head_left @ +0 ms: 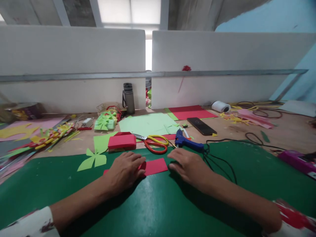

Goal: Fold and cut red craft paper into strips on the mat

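Note:
A red paper rectangle (154, 166) lies on the green mat (158, 204) in front of me. My left hand (125, 169) lies flat on its left part, fingers stretched out and pressing it down. My right hand (189, 164) rests palm down on the mat just right of the paper, fingertips at the paper's right edge, holding nothing. Scissors (155, 143) with yellow and red handles lie just beyond the paper. A blue glue gun (187, 142) lies behind my right hand, with its black cord trailing right.
A stack of red paper (122, 141), light green cut-outs (92, 159) and green sheets (148, 124) lie behind. A black phone (201, 126), grey bottle (129, 98), white tape roll (220, 106) and paper scraps at left (37, 140) crowd the table. White partitions (222, 65) close the back.

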### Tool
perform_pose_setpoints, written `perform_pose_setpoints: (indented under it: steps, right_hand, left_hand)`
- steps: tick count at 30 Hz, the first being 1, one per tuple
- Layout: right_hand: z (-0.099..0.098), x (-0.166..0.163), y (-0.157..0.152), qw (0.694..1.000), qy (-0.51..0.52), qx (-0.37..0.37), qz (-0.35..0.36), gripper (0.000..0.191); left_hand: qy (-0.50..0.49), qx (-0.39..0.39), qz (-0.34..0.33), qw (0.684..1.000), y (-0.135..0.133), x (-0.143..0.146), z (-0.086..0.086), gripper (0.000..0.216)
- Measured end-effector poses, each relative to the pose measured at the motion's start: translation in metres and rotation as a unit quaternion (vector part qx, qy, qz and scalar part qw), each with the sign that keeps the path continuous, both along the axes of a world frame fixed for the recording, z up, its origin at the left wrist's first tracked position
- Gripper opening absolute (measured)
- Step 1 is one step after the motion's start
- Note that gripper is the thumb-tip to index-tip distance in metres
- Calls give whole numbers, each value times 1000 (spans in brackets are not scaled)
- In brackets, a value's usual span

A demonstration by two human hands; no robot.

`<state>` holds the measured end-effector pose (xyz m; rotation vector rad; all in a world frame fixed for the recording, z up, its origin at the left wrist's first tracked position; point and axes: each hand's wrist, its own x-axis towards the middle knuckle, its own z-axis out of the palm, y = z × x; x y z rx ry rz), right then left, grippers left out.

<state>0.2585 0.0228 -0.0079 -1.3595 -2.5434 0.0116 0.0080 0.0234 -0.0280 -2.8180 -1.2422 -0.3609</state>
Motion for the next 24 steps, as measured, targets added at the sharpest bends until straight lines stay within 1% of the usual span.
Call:
perform_pose_setpoints:
  steps: [2,3,6,12,15,19,24]
  right_hand:
    - [2,-14,4,999,0,-41,28,15]
    - [2,-20,7,998,0,-55,32,18]
    - [3,-30,16,996,5,-85,22,24]
    - [1,-31,24,992,35,-125,-2,16]
    - [-5,-31,23,991,68,-119,-3,12]
    - [-16,-28,21,990,111,-89,17,12]
    - [-24,-23,21,992,114,-32,46,14]
  left_hand:
    - [-16,-19,27,999,-8,-3,4,41]
    - [-17,-25,34,999,-12,-5,5,44]
    - [-17,-27,48,998,-14,-10,3,36]
    - [-26,24,46,998,3,-12,-14,29]
    - [-41,58,36,997,7,-13,-20,29]
    - [-65,107,10,992,7,-15,-22,27]
    - [-65,109,13,992,5,-14,-20,23]
